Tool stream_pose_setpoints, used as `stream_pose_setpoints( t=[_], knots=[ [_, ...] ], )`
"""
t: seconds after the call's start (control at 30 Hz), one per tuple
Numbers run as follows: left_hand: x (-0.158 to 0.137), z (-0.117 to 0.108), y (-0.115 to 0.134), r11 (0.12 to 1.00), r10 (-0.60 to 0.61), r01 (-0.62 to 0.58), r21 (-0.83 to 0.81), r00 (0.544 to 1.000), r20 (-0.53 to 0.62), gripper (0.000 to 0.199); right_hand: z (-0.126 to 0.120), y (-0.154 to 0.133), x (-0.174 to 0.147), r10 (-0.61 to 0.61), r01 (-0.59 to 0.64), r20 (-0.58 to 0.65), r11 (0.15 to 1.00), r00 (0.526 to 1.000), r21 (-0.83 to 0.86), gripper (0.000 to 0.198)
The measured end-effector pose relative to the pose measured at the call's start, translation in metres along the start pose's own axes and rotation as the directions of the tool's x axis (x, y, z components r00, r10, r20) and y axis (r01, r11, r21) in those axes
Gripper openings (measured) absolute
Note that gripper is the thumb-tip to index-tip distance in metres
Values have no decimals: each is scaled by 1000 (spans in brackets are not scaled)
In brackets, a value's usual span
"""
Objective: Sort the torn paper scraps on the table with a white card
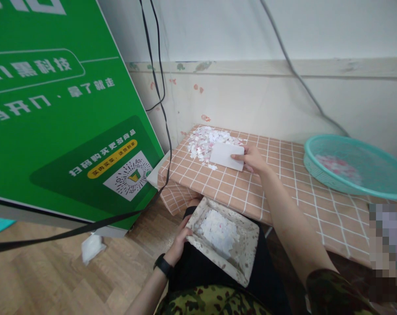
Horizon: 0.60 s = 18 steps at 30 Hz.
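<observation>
With your right hand, you are pinching the near end of a white card, your thumb lying on top and your fingers curling underneath. The card is reaching out leftward from that hand over a checked cloth, and its far edge is meeting a heap of paper scraps; whether its underside is pressing on the cloth, you cannot tell from this angle. The scraps are spreading beyond the card, mostly white with some pink among them, and a few are lying just in front of it.

With your left hand, you are gripping the rim of a speckled tray, your thumb showing at its edge while the other fingers are mostly hiding. The tray is sitting to the right of that hand, above your lap and below the cloth's edge, and it is holding a layer of whitish scraps. A dark watch is circling your left wrist.

Well to the right of your right hand, a teal basket is standing on the cloth, holding pink and white pieces. Beyond your left hand, a green panel is leaning, and a white bag is lying on the floor.
</observation>
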<state>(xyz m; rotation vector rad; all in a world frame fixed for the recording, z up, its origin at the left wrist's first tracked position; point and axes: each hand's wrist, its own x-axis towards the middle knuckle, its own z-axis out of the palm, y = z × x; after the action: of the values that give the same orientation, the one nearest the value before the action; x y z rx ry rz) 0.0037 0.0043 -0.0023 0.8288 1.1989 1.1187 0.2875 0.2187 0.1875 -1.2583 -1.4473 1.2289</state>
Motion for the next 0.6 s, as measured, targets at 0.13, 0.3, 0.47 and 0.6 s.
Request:
stream_pose_setpoints(
  t=[0.13, 0.3, 0.47, 0.6],
  knots=[
    [-1, 1, 1, 1000, -10, 10, -12, 1000, 12, 52, -4, 1, 0, 27, -28, 85, 1000, 996, 11, 31],
    [-2, 4, 5, 1000, -11, 11, -29, 1000, 5, 52, -12, 9, 4, 44, -41, 140, 999, 989, -22, 31],
    [-2, 4, 6, 999, -12, 12, -29, 1000, 10, 52, -24, 9, 3, 101, -85, 205, 993, 974, -83, 30],
    [-2, 4, 5, 1000, 8, -8, -19, 1000, 28, 52, -34, 8, 2, 110, -89, 246, 992, 963, -94, 32]
  ],
)
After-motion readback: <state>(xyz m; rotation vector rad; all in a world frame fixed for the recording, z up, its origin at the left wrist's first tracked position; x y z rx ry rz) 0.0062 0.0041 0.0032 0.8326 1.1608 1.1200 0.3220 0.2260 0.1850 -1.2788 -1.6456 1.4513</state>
